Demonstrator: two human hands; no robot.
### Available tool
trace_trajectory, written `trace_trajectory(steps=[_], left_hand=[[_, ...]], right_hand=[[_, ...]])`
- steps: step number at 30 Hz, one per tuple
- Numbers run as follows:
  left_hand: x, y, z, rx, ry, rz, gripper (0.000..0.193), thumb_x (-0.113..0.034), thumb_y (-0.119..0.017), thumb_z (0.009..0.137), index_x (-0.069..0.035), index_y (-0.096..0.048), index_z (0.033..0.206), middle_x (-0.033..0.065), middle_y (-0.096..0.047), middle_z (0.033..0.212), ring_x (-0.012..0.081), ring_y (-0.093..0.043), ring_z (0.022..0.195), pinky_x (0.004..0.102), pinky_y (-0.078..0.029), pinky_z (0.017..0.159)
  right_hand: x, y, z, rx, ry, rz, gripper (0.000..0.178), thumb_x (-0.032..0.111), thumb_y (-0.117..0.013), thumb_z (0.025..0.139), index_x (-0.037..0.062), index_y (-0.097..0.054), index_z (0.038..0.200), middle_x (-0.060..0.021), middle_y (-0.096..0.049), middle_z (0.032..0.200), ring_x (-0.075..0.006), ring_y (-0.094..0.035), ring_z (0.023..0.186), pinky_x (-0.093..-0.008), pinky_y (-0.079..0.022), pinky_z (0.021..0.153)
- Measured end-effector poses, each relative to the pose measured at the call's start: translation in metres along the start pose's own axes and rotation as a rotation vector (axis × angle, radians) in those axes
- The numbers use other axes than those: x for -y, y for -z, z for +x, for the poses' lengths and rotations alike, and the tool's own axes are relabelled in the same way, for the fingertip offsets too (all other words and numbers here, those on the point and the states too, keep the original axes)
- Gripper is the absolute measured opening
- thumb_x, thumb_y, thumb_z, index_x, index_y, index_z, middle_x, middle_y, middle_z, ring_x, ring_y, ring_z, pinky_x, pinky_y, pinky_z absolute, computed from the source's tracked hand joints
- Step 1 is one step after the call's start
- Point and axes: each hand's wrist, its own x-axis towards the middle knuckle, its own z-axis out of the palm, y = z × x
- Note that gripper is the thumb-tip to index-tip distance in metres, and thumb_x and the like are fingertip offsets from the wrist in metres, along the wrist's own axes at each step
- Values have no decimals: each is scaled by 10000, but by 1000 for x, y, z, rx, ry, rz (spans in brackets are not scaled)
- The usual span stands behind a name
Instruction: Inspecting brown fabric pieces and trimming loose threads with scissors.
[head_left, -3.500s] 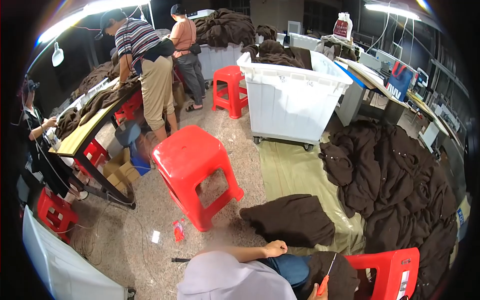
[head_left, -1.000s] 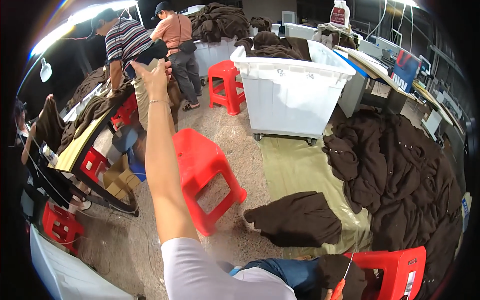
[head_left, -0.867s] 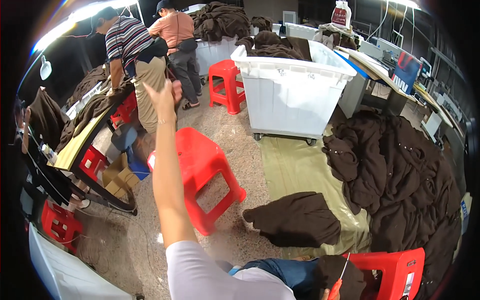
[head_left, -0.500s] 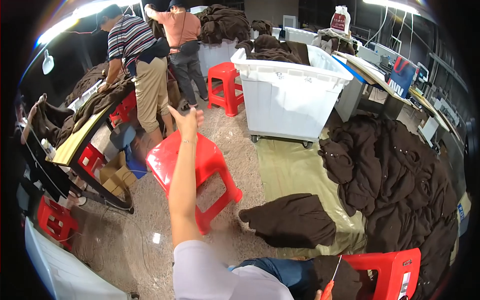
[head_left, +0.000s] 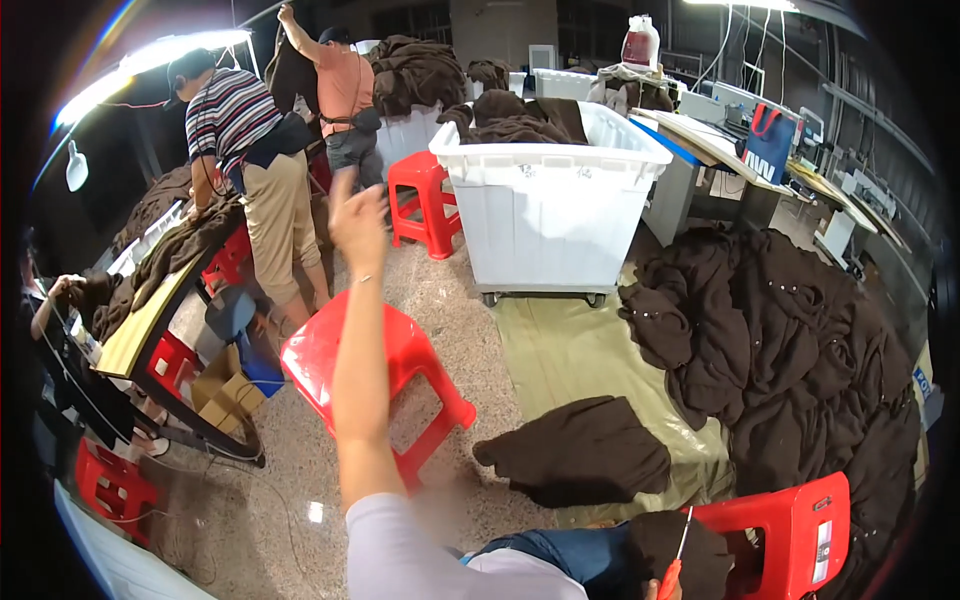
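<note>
My left arm reaches forward over a red plastic stool (head_left: 405, 345). At its end my left hand (head_left: 358, 225) is raised in the air, holding nothing. Its fingers are partly outstretched and slightly blurred. At the lower edge my right hand (head_left: 655, 590), mostly cut off, grips a tool with an orange handle (head_left: 669, 578) and a thin, pointed metal blade. Whether it is a screwdriver or snips I cannot tell. Beside it a dark brown cloth (head_left: 700, 550) lies over my lap. A brown garment (head_left: 580, 450) is spread on the floor ahead.
A white wheeled bin (head_left: 550, 220) holds brown garments. To the right is a large heap of brown garments (head_left: 780, 370), near another red stool (head_left: 790, 530). Two people stand at the back left by a table (head_left: 135, 340). A cardboard box (head_left: 225, 390) and a cable lie under it.
My left hand has risen slightly and turned, with its fingers pointing more upward. The view has shifted a little. The orange-handled tool stays in my right hand.
</note>
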Motion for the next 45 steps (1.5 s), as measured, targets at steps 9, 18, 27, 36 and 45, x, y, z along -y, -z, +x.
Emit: trace_trajectory(steps=[9, 18, 27, 36, 45], left_hand=[[14, -94, -41, 117, 34, 20, 102, -72, -652, 892, 11, -688, 939, 38, -671, 756, 95, -622, 638, 247, -505, 550], [-8, -41, -173, 413, 440, -207, 549, -41, -597, 911, -24, -377, 1414, 72, -668, 776, 116, -600, 522, 227, -493, 474], [-21, 51, -49, -293, 132, -191, 690, -51, -575, 921, -108, -130, 1444, 96, -588, 887, 155, -576, 585, 266, -424, 458], [115, 43, -412, 1141, 1131, -442, 261, -101, -683, 847, -49, -611, 1093, 61, -694, 913, 154, -677, 757, 291, -545, 630], [32, -6, -581, 1896, 977, 65, 678, -599, -377, 989, -61, -521, 1374, 139, -558, 1353, 264, -492, 1265, 377, -347, 1087]], right_hand=[[-3, -3, -10, -92, 134, -132, 460, 272, -633, 955, 8, -561, 1325, -199, -630, 1231, -330, -603, 1117, -355, -459, 985], [-17, -3, -8, -34, 82, -9, 473, 212, -672, 930, -6, -552, 1332, -193, -634, 1236, -295, -624, 1089, -331, -477, 946], [15, 2, -6, 70, -103, 81, 460, 148, -643, 938, -16, -528, 1352, -199, -585, 1321, -288, -572, 1194, -332, -412, 1036], [-11, -5, -5, 11, 46, 19, 541, 406, -642, 933, 56, -568, 1339, -197, -650, 1200, -339, -642, 1071, -347, -501, 919], [-50, -25, -16, -126, 122, 116, 494, 376, -712, 856, 137, -624, 1279, -186, -666, 1137, -306, -663, 1025, -335, -498, 920]])
